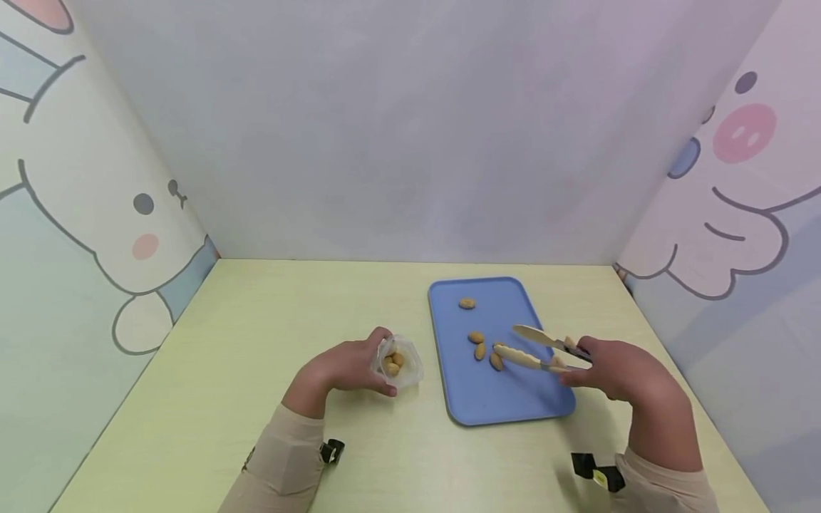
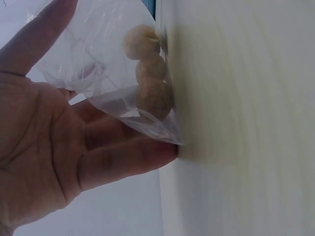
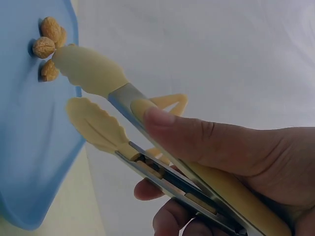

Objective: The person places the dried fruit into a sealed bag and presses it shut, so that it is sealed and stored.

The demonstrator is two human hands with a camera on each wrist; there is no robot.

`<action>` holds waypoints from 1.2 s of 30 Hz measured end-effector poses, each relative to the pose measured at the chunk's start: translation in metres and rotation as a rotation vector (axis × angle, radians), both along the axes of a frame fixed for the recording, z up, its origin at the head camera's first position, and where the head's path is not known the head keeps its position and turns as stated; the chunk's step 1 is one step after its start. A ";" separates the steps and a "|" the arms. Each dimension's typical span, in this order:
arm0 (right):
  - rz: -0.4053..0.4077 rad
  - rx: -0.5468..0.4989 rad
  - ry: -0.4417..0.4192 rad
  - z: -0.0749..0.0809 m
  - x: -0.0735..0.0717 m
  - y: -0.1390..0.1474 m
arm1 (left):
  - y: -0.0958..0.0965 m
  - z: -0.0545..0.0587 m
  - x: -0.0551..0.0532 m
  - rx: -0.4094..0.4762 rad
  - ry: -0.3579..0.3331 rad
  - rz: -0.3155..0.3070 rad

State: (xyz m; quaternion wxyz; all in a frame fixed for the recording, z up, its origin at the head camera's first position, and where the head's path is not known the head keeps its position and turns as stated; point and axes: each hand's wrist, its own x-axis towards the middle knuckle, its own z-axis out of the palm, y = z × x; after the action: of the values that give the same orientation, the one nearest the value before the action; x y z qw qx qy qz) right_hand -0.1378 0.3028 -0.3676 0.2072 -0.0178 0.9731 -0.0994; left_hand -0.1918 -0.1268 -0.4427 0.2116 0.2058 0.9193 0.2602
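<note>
In the head view my left hand (image 1: pixel 343 367) grips a clear plastic bag (image 1: pixel 412 369) whose mouth gapes upward beside the tray. Inside the bag lie several tan shelled-looking nuts (image 2: pixel 155 98), low down near the tabletop in the left wrist view. My right hand (image 1: pixel 631 370) holds kitchen tongs (image 3: pixel 93 71) with cream scalloped tips and metal arms, thumb on one arm and fingers on the other. The tongs' tips are spread apart over the blue tray (image 1: pixel 481 402), with nothing between them. One tip overlaps a cluster of brown nuts (image 1: pixel 479 351) on the tray.
A single nut (image 1: pixel 467 303) sits apart toward the tray's far end. Pale yellow tabletop (image 1: pixel 308 299) surrounds the tray and bag. A plain wall (image 1: pixel 410 142) closes the back, with cartoon-printed panels (image 1: pixel 147 235) at both sides.
</note>
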 end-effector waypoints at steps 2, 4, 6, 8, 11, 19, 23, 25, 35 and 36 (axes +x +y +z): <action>-0.003 -0.012 -0.005 -0.001 0.000 0.000 | 0.000 0.000 0.000 0.000 -0.002 0.002; -0.008 -0.020 -0.012 -0.002 0.000 0.000 | 0.000 0.000 0.000 0.003 -0.006 0.003; -0.009 -0.029 -0.019 -0.002 0.000 0.000 | 0.000 -0.001 0.000 0.002 -0.008 0.004; -0.014 -0.032 -0.030 -0.003 0.000 -0.001 | 0.000 -0.001 0.000 0.003 -0.008 0.006; -0.011 -0.030 -0.040 -0.005 -0.001 -0.002 | 0.000 -0.002 -0.001 0.003 -0.006 0.006; 0.007 -0.026 -0.040 -0.009 -0.004 -0.004 | 0.000 -0.002 0.000 0.003 -0.010 0.011; 0.009 -0.023 -0.040 -0.011 -0.005 -0.004 | 0.000 -0.002 -0.001 0.008 -0.011 0.008; 0.011 -0.021 -0.038 -0.011 -0.006 -0.004 | 0.000 -0.001 0.000 0.010 -0.011 0.007; 0.004 -0.048 -0.042 -0.012 -0.005 -0.006 | 0.001 0.000 0.001 0.003 -0.004 0.005; 0.002 -0.052 -0.043 -0.012 -0.005 -0.006 | 0.001 0.000 0.001 0.003 -0.005 0.006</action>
State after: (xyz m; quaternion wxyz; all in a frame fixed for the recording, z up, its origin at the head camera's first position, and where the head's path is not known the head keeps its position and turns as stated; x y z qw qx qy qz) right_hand -0.1426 0.2972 -0.3795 0.2277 -0.0221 0.9655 -0.1245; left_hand -0.1910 -0.1263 -0.4425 0.2129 0.2025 0.9190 0.2627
